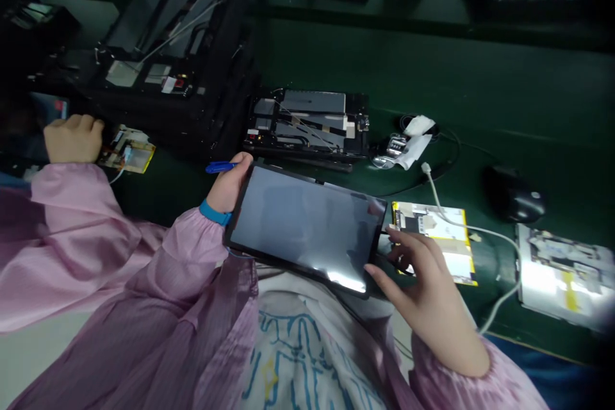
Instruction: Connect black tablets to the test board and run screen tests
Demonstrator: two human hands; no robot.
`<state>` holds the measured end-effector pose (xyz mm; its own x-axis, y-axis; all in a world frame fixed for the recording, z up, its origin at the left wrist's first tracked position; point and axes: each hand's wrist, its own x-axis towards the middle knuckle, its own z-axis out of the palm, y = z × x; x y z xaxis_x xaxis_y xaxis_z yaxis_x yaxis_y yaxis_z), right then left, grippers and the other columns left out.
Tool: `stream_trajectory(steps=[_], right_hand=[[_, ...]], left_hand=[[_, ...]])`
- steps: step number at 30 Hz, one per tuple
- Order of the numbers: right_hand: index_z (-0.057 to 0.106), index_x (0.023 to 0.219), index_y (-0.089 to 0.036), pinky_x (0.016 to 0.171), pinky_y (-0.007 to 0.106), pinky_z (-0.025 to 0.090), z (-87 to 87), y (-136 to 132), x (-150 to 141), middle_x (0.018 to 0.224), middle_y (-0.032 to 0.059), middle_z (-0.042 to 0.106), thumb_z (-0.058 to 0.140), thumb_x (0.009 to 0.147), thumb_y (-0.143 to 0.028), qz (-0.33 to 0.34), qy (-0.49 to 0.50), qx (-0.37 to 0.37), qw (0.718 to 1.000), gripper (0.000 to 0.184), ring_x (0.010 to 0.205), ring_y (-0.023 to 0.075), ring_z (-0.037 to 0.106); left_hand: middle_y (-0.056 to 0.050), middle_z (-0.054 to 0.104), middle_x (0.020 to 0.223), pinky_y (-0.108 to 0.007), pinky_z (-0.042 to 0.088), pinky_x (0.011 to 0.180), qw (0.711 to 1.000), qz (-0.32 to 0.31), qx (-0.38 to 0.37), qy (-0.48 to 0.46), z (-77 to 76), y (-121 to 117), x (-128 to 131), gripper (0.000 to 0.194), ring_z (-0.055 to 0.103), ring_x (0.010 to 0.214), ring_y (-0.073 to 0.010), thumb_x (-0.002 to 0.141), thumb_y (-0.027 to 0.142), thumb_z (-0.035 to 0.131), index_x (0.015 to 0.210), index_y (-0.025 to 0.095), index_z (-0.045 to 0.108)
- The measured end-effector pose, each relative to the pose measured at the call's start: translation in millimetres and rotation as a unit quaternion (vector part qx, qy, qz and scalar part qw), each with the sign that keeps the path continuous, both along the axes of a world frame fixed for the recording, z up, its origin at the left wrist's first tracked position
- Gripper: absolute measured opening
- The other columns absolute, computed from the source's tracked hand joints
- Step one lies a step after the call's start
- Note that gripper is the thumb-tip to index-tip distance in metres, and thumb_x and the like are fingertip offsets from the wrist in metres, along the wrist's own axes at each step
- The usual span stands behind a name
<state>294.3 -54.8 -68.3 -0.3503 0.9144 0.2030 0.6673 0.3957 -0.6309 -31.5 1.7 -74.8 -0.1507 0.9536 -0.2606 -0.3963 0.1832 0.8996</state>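
A black-framed tablet (307, 224), its dark screen facing up and reflecting light, is held tilted in front of my body. Closed on its left end is my left hand (228, 187), with a blue pen (221, 167) sticking out between the fingers. My right hand (427, 285) grips the right edge of the tablet, thumb on the front and bent fingers beside the edge. Something dark shows under those fingers, too unclear to name. Just beyond lies an opened tablet body (307, 122) with its inner parts exposed.
At the left rises a stack of black trays (225, 70) with opened devices. A co-worker's hand (74, 138) rests near a circuit board (129, 150). To the right are a yellow-edged battery panel (446, 250), a white cable (500, 237), a black mouse (514, 195) and a silver device part (562, 275).
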Motion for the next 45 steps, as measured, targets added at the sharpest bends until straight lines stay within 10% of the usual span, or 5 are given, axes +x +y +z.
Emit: stream_trajectory(steps=[12,32,37,45], right_hand=[[0.015,0.148,-0.023,0.084,0.048,0.053,-7.1,-3.0,2.3,0.126,0.0164,0.043,0.062,0.083,-0.032,0.052,-0.002,-0.075,0.996,0.08,0.105,0.0276,0.054],[0.016,0.148,-0.026,0.08,0.044,0.055,-17.2,1.6,5.3,0.126,0.0148,0.045,0.062,0.082,-0.034,0.055,-0.018,-0.026,0.998,0.081,0.108,0.0284,0.054],[0.032,0.142,-0.024,0.09,0.057,0.045,-2.6,-7.7,-9.9,0.121,0.0161,0.047,0.066,0.079,-0.04,0.003,-0.039,0.08,0.996,0.072,0.112,0.0347,0.048],[0.057,0.12,-0.029,0.105,0.069,0.018,-5.6,-27.6,-53.2,0.129,0.01,0.052,0.062,0.079,-0.014,0.155,-0.149,0.183,0.959,0.044,0.125,0.0343,0.038]], left_hand=[[0.003,0.045,0.06,-0.025,0.04,0.052,0.999,0.026,-0.029,0.018,10.8,3.8,4.3,0.029,0.047,0.053,-0.0119,0.084,0.04,0.057,0.069,0.02,0.042],[0.001,0.044,0.059,-0.031,0.031,0.056,1.0,0.001,-0.018,0.016,8.9,-0.2,-2.1,0.023,0.039,0.056,-0.0146,0.08,0.039,0.061,0.068,0.022,0.05],[0.001,0.042,0.061,-0.031,0.03,0.056,0.999,-0.014,-0.003,0.032,3.1,-1.4,-5.0,0.028,0.037,0.056,-0.0141,0.078,0.044,0.064,0.068,0.022,0.048],[0.004,0.039,0.063,-0.026,0.036,0.056,1.0,0.002,0.003,0.011,-2.6,0.2,-3.5,0.036,0.042,0.058,-0.0109,0.072,0.044,0.07,0.073,0.02,0.044]])
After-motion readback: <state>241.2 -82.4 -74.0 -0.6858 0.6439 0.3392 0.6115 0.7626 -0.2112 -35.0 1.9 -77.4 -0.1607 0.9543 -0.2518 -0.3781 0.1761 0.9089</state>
